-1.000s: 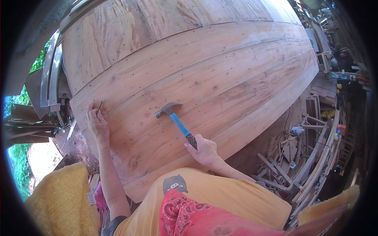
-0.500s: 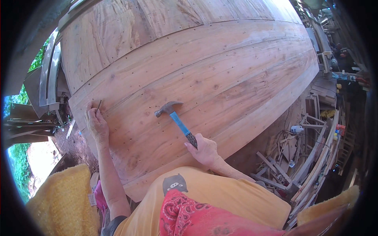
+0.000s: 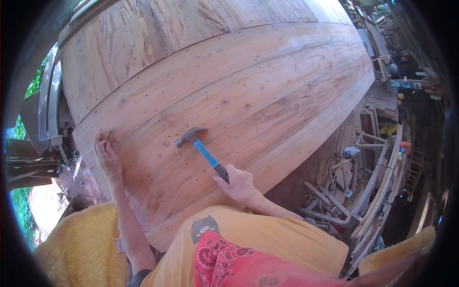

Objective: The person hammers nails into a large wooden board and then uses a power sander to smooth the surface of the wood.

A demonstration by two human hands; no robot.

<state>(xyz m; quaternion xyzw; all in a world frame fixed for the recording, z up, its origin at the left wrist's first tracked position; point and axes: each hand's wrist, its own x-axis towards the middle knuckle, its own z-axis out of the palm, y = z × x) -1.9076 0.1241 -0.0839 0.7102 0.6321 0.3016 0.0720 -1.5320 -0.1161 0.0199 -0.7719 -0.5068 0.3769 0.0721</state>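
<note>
holding steady, only view shifted; left hand (image 3: 110,164) pinches rod (image 3: 108,137), right hand (image 3: 239,184) grips hammer (image 3: 205,153); work seemingly unadvanced.

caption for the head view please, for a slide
Right hand grips a blue-handled claw hammer; left hand holds a thin dark pin, wooden planking beneath.

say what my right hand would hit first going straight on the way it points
The hammer in the right hand would likely meet the planked wooden surface first; height above it is unclear.
</note>
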